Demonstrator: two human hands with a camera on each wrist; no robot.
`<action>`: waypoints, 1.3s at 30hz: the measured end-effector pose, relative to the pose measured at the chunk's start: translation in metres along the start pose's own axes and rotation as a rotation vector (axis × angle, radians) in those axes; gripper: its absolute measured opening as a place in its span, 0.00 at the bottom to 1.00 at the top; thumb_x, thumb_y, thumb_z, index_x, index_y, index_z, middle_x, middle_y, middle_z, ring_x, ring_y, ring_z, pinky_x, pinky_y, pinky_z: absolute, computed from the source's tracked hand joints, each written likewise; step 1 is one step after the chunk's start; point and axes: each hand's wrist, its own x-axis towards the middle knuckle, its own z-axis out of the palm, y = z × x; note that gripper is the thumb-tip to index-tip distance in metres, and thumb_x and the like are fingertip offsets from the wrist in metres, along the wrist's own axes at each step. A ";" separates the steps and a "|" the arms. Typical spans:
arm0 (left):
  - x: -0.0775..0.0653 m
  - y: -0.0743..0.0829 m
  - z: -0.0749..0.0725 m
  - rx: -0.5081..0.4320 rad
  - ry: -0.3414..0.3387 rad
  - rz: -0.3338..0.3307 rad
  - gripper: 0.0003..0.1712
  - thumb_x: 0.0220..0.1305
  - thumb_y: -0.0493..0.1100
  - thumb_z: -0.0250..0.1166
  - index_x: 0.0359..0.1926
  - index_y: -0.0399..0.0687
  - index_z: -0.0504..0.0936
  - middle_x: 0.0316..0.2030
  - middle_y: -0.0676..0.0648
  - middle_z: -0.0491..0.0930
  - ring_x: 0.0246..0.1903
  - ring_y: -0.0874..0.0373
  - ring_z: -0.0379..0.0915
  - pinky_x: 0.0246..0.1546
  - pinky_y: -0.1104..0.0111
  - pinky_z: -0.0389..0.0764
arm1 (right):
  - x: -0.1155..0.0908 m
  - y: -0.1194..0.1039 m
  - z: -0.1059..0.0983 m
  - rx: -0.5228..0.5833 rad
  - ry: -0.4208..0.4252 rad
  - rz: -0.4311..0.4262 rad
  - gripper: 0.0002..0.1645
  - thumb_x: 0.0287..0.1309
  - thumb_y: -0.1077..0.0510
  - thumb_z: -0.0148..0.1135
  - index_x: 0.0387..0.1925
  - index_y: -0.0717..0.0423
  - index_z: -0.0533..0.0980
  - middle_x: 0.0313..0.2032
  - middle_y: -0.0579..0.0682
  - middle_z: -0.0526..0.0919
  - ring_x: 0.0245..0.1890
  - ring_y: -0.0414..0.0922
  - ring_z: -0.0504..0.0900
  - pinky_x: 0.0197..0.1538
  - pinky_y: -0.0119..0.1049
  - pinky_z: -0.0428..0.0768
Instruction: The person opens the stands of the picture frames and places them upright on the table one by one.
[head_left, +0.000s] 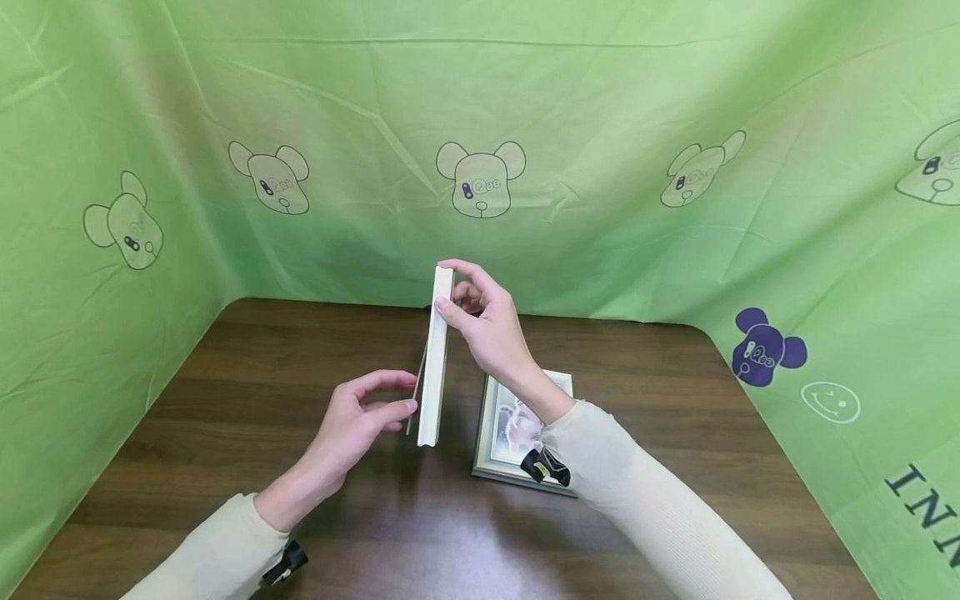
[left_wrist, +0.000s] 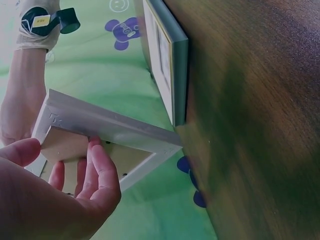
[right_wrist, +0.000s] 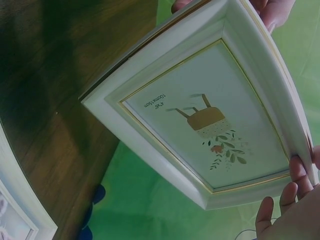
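A white picture frame (head_left: 432, 367) is held up edge-on above the table. My right hand (head_left: 491, 329) grips its upper part, thumb on the side edge. My left hand (head_left: 352, 421) pinches the brown stand flap (left_wrist: 67, 145) on the frame's back between thumb and fingers, and the flap is tilted out from the backing. In the right wrist view the frame's front shows a gold inner line and a printed insert (right_wrist: 205, 120) with a chair and flowers. Below my right forearm lies a second frame (head_left: 510, 472), grey-edged with a pinkish picture, partly covered by the sleeve.
The brown wooden table (head_left: 247, 400) spreads under both arms. Green cloth (head_left: 585, 258) printed with bear heads rises behind and along both sides of it. Black wrist-worn devices sit on both sleeves, the right one (head_left: 546, 467) overlapping the second frame in the head view.
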 end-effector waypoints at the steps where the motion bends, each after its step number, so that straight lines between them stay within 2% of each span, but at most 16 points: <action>1: 0.000 0.000 0.000 0.001 0.000 0.002 0.21 0.64 0.32 0.71 0.58 0.32 0.84 0.54 0.37 0.83 0.44 0.56 0.85 0.44 0.64 0.84 | 0.000 0.000 0.000 0.000 0.000 0.001 0.26 0.65 0.67 0.66 0.65 0.59 0.76 0.29 0.49 0.80 0.30 0.45 0.72 0.38 0.34 0.69; 7: -0.001 0.001 -0.001 0.006 0.007 0.012 0.20 0.63 0.31 0.71 0.56 0.32 0.85 0.53 0.38 0.85 0.43 0.56 0.85 0.44 0.62 0.85 | 0.000 0.000 0.000 -0.001 0.002 0.001 0.26 0.65 0.69 0.65 0.65 0.59 0.76 0.29 0.51 0.80 0.30 0.45 0.71 0.38 0.35 0.69; 18: -0.002 0.002 -0.002 0.016 0.020 0.010 0.19 0.62 0.30 0.71 0.55 0.33 0.86 0.51 0.41 0.86 0.42 0.58 0.85 0.43 0.63 0.85 | -0.001 -0.003 -0.001 -0.003 0.001 0.010 0.27 0.65 0.69 0.65 0.65 0.59 0.76 0.30 0.53 0.81 0.31 0.46 0.73 0.40 0.35 0.71; 27: -0.002 0.003 -0.004 0.025 0.013 0.015 0.19 0.63 0.30 0.70 0.55 0.33 0.86 0.50 0.41 0.86 0.43 0.58 0.85 0.47 0.59 0.85 | -0.001 -0.004 0.000 -0.008 -0.010 0.006 0.27 0.66 0.68 0.65 0.65 0.60 0.76 0.30 0.54 0.81 0.31 0.46 0.74 0.40 0.35 0.71; 31: -0.003 0.002 -0.005 0.032 0.011 0.020 0.18 0.63 0.31 0.70 0.55 0.34 0.86 0.50 0.41 0.86 0.43 0.53 0.86 0.47 0.59 0.84 | -0.002 -0.005 0.000 -0.008 -0.011 0.006 0.27 0.66 0.68 0.65 0.65 0.60 0.76 0.30 0.53 0.81 0.30 0.46 0.73 0.39 0.35 0.71; 35: -0.003 0.003 -0.007 0.037 0.007 0.018 0.18 0.64 0.32 0.69 0.55 0.35 0.86 0.49 0.41 0.86 0.44 0.46 0.87 0.45 0.63 0.83 | -0.002 -0.005 0.000 -0.007 -0.011 0.004 0.27 0.66 0.68 0.65 0.65 0.59 0.76 0.30 0.53 0.81 0.30 0.46 0.74 0.39 0.35 0.71; 39: -0.004 0.004 -0.008 0.041 0.000 0.018 0.18 0.65 0.32 0.69 0.56 0.35 0.85 0.50 0.41 0.86 0.44 0.45 0.87 0.43 0.65 0.82 | -0.002 -0.005 0.000 -0.005 -0.012 0.001 0.26 0.66 0.68 0.65 0.65 0.59 0.76 0.30 0.53 0.81 0.30 0.46 0.74 0.40 0.35 0.71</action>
